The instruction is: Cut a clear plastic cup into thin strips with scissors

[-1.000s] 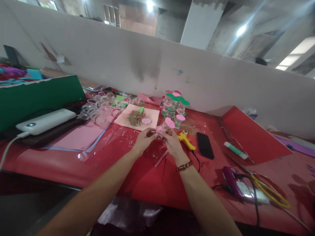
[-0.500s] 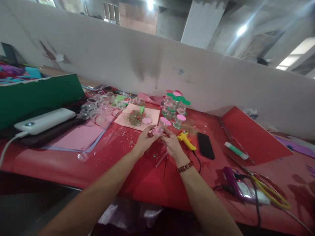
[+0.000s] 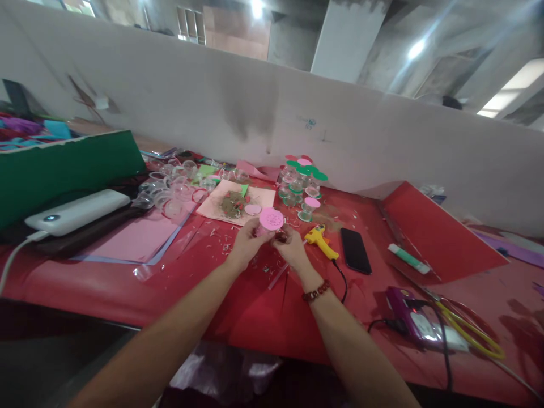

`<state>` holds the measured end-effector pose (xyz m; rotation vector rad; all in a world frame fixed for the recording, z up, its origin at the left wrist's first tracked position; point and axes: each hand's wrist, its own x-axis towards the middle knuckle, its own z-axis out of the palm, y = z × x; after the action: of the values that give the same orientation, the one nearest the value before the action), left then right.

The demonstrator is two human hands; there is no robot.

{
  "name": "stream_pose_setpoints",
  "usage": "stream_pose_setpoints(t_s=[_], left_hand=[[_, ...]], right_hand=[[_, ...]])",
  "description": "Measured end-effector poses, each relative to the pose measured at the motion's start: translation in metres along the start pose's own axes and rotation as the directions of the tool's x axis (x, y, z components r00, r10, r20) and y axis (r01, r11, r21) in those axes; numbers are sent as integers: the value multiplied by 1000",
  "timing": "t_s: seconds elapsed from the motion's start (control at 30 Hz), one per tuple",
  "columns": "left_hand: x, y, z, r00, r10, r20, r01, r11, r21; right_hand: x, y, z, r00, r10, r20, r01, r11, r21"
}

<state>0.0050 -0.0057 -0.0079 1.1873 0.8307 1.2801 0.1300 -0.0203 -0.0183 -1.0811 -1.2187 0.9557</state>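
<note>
Between my hands, above the red table, is a clear plastic cup piece with a pink paper disc on its end, the disc's marked face turned up towards me. My left hand is closed around its left side. The fingers of my right hand are curled against its lower right side. Most of the cup's body is hidden by fingers. Just right of my right hand lies a yellow glue gun. Behind it stands a similar cup piece topped with a pink disc.
Several disc-topped cups stand by the wall. Loose clear cups pile up at left near a white power bank. A stained pale sheet lies ahead. On the right are a phone, a glue stick and yellow-handled scissors.
The cup piece has been tilted in my hands, so its pink disc now faces up towards me instead of showing edge-on. My hands stay in nearly the same place.
</note>
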Motion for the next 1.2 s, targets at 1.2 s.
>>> stream_pose_setpoints(t_s=[1.2], left_hand=[[4,-15,-9,982,31,185,-118,867,484]], right_hand=[[0,-21,-11,979,13,-204,16,990,138]])
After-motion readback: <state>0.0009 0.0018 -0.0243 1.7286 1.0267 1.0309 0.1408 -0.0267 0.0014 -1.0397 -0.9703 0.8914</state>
